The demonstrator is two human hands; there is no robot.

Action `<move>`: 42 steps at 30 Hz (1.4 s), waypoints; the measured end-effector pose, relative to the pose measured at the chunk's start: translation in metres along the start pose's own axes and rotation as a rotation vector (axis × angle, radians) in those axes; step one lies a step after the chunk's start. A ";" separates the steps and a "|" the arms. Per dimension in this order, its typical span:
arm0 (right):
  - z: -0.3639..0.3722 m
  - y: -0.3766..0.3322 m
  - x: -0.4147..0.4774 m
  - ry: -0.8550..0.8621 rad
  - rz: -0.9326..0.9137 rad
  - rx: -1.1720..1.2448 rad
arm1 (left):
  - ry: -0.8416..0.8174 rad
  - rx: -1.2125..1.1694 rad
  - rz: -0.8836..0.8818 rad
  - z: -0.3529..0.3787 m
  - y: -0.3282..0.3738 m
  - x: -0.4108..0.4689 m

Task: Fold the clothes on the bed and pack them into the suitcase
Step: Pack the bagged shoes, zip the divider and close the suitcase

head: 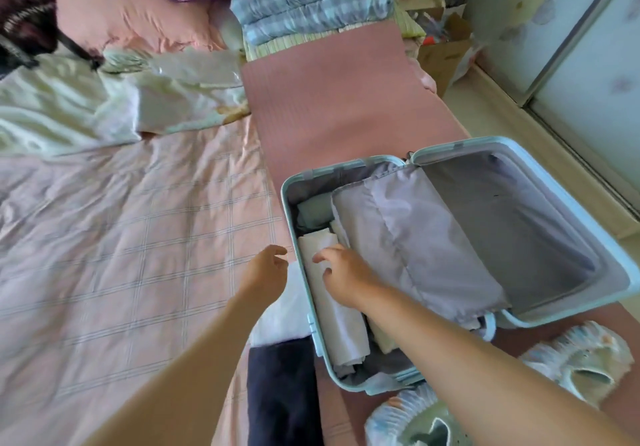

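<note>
Bed (138,237): relaxed right hand (346,274) touches white roll (341,328).

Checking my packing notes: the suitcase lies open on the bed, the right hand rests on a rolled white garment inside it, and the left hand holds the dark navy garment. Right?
Not quite. The head view shows the left hand holding nothing, beside the suitcase; the dark navy garment lies on the bed. The rest stands: right hand on the rolled white garment.

Right hand (341,274) on folded white garment (343,328) inside open suitcase (286,210), left hand (266,270) just outside
</note>
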State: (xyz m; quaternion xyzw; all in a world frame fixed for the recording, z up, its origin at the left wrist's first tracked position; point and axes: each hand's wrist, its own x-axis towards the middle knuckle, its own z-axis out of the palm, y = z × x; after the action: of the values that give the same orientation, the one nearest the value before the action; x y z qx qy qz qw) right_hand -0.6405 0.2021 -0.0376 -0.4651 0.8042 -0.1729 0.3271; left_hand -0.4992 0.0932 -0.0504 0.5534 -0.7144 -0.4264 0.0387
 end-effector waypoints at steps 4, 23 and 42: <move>0.059 -0.047 0.008 -0.145 0.063 0.139 | -0.030 0.064 -0.110 -0.024 -0.048 0.005; 0.161 -0.069 0.021 0.106 0.317 0.054 | -0.210 -0.513 -0.440 -0.028 -0.158 0.038; 0.081 -0.116 0.014 -0.215 0.281 0.824 | -0.355 -0.835 -0.218 -0.107 -0.103 0.012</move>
State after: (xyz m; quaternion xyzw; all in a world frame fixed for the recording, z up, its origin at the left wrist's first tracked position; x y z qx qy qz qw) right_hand -0.5164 0.1335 -0.0341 -0.1973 0.6851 -0.3835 0.5870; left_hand -0.3696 0.0200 -0.0548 0.4808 -0.4149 -0.7672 0.0901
